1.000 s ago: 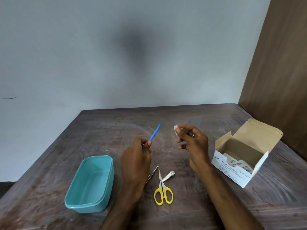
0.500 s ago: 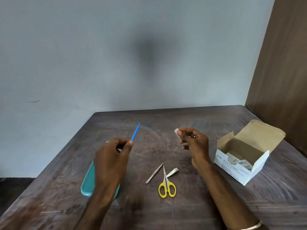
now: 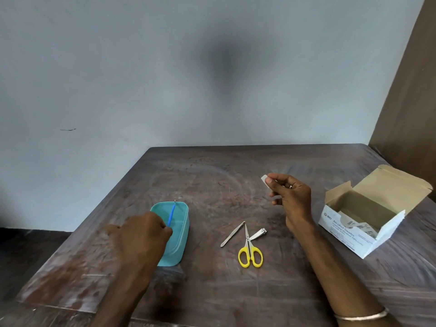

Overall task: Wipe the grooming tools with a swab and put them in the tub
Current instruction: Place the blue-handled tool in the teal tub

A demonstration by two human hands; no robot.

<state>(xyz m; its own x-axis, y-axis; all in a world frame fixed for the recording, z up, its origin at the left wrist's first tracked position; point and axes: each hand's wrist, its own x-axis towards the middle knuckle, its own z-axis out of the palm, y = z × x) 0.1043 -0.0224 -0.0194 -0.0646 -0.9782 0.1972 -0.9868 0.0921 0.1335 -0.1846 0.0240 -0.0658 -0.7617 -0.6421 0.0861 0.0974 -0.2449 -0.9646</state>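
**Blue tool lowered over the tub**

My left hand (image 3: 144, 234) has swung down and left since the earlier frame. It now pinches the blue tool (image 3: 171, 215) over the tub (image 3: 182, 232), long axis pointing away from me. My right hand (image 3: 291, 199) grips the swab (image 3: 263, 179). Tweezers (image 3: 232, 234), scissors (image 3: 249, 249) and clipper (image 3: 259, 233) lie between the hands on the worktop (image 3: 212, 291), nearer my right.

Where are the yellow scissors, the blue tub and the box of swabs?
yellow scissors (image 3: 250, 254): head view, on the yellow handle loops.
blue tub (image 3: 182, 230): head view, on its right wall.
box of swabs (image 3: 342, 234): head view, on its printed white front.
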